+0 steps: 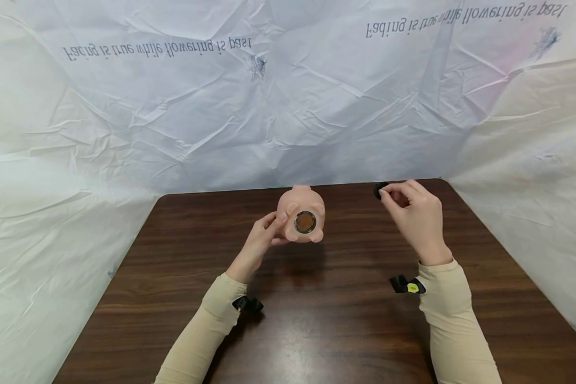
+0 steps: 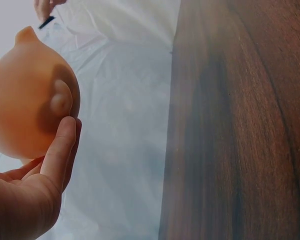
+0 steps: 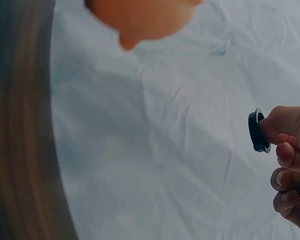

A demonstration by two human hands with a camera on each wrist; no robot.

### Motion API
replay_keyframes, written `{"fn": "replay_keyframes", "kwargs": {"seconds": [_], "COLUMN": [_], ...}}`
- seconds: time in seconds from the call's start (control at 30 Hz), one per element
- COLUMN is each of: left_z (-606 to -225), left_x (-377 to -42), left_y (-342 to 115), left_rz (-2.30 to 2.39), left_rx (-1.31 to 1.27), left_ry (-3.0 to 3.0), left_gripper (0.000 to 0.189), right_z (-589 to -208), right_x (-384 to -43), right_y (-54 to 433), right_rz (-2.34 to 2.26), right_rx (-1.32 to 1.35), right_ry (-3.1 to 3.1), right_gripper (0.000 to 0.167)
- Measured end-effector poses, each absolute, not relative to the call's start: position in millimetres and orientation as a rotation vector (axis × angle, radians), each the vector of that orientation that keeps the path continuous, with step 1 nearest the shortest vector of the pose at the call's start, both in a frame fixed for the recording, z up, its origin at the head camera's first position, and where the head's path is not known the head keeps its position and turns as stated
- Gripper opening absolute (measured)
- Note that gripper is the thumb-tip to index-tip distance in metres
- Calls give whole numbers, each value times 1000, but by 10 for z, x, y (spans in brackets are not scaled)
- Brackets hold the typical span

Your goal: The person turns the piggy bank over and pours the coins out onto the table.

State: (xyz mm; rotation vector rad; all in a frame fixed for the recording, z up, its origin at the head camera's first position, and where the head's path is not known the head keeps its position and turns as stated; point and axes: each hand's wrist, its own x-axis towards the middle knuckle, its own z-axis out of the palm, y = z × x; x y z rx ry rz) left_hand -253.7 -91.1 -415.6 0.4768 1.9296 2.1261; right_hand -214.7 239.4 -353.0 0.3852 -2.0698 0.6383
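A pink piggy bank (image 1: 293,200) is gripped by my left hand (image 1: 259,237), thumb and fingers curled about its left side. In the head view its underside with stubby feet faces me, and a round rimmed opening (image 1: 305,222) shows in the middle. The left wrist view shows the left hand (image 2: 35,195) along the bank's body (image 2: 25,100). To the right, my right hand (image 1: 417,216) pinches a small black round plug (image 1: 378,190) by its edge, apart from the bank. The right wrist view shows this plug (image 3: 256,131) as a shallow ring-like cap between thumb and finger.
Below the hands lies a dark brown wooden table (image 1: 173,320) with rounded far corners. Behind it hangs a creased white sheet (image 1: 197,122) with printed lettering. A black strap (image 1: 248,305) sits at the left wrist and another strap (image 1: 405,285) at the right.
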Motion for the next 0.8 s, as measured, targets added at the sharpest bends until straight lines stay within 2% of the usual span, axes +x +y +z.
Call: {"fn": "replay_keyframes", "kwargs": {"seconds": [0.4,0.8], "left_z": [-4164,-4184], "left_x": [-2517,-2515], "left_y": [-903,-895], "left_rz": [2112,2099], "left_rx": [445,448], "left_ry": [1959,1972], "left_gripper": [57,58], "right_z": [-3747,-3969], "right_x": [-2262,-2484], "right_y": [2715,3112], "right_rz": [661,691], "right_rx": [170,-115], "right_ry": [-2200,-2497], "right_gripper": [12,29]}}
